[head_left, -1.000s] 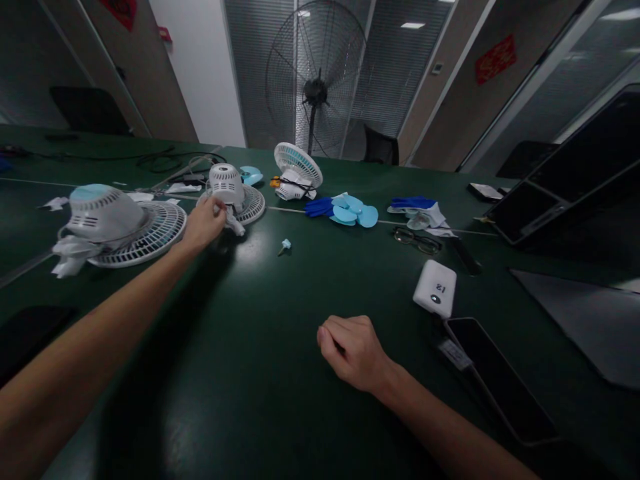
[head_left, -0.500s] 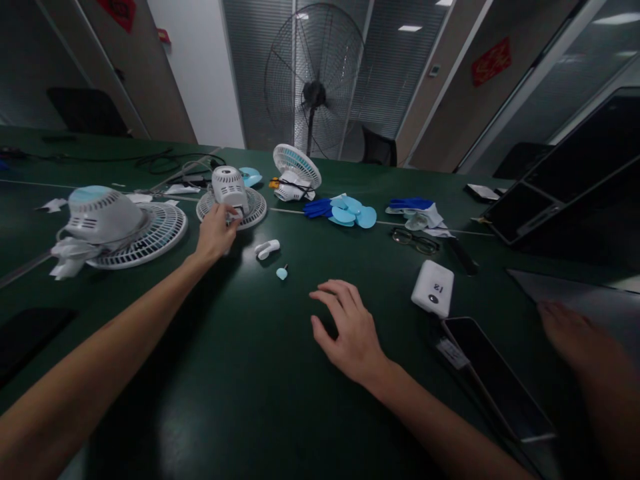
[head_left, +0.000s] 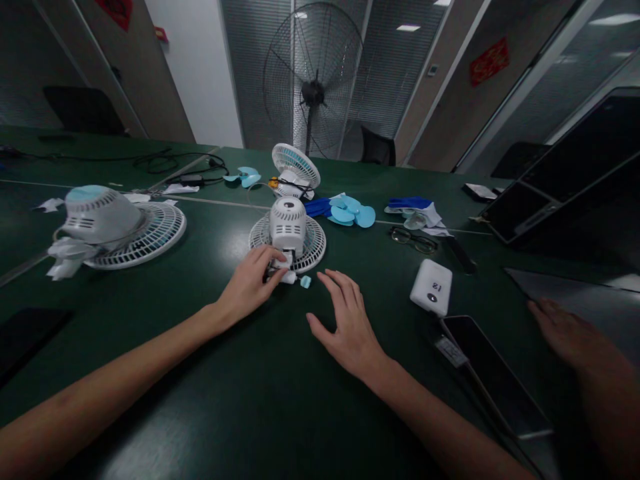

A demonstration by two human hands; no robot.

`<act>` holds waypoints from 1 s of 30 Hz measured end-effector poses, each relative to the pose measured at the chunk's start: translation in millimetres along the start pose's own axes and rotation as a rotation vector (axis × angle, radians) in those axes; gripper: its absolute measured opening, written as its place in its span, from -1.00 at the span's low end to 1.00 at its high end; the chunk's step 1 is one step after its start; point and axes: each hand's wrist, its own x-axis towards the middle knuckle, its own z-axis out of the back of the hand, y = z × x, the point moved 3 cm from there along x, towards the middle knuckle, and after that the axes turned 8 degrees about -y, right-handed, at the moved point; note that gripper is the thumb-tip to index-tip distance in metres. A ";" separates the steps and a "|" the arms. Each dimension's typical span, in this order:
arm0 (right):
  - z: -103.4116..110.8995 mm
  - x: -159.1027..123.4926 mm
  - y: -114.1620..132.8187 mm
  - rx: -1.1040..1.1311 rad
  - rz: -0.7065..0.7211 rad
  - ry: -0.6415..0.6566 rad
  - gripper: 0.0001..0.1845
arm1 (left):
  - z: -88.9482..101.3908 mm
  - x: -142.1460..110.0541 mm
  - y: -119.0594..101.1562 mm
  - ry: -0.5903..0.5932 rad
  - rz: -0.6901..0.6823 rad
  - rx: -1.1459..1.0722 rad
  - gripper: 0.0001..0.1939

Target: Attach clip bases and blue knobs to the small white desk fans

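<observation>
A small white fan [head_left: 289,223] lies grille-down on the dark green table, its motor housing pointing up. The fingers of my left hand [head_left: 254,275] are closed on the near end of this fan, at the neck below the housing. Just under those fingers a small white plastic piece [head_left: 289,277] shows in part, close to a little light-blue knob [head_left: 305,282]. My right hand [head_left: 347,323] is just right of the knob, fingers apart and holding nothing.
Left stands a larger-looking white fan [head_left: 103,217]; another fan [head_left: 296,170] is behind. Light-blue blades [head_left: 353,211], gloves [head_left: 419,213], glasses [head_left: 414,240], a white power bank [head_left: 433,288] and a phone [head_left: 497,373] lie rightward. Another person's hand [head_left: 575,333] rests far right.
My left hand has brought the small fan rightward and nearer, beside the white piece and the blue knob. The blue blade behind it is now uncovered. My right hand has barely shifted.
</observation>
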 end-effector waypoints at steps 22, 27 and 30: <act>-1.7 -7.6 8.3 0.036 0.170 0.155 -0.82 | -14.3 -43.3 -56.3 0.109 -0.053 0.027 -0.78; -5.0 -8.9 10.9 -0.016 0.229 0.223 -0.83 | -3.3 -48.1 -56.6 -0.073 -0.224 0.212 -0.72; -7.1 -9.7 9.9 -0.041 0.250 0.256 -0.83 | -1.6 -52.3 -62.0 -0.029 -0.423 0.298 -0.80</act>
